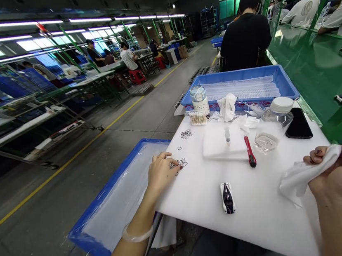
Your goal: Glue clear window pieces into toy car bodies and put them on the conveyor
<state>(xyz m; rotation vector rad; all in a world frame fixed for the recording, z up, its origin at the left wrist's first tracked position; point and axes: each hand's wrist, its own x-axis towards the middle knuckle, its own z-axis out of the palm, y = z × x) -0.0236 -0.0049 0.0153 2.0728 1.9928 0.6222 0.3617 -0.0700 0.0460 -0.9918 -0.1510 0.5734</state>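
Note:
My left hand (162,171) is at the left edge of the white-covered table, thumb and index finger curled together over a small pile of thin black rings (183,162). Whether a ring sits between the fingertips is too small to make out. My right hand (337,169), raised over the table's right side, is closed around a crumpled white wiping cloth (300,177), which hangs down from the fingers. Between the hands lies a white and black toy car (227,198). Another pile of black rings (186,133) and a single ring (179,148) lie farther back.
A red utility knife (250,151) lies beside a white foam block (215,148). Behind stand a clear jar (270,128), cotton swabs (198,118), a patterned bottle (200,99), a phone (300,124) and a blue tray (288,86). Another blue tray (98,214) is below left. A co-worker (246,37) sits ahead.

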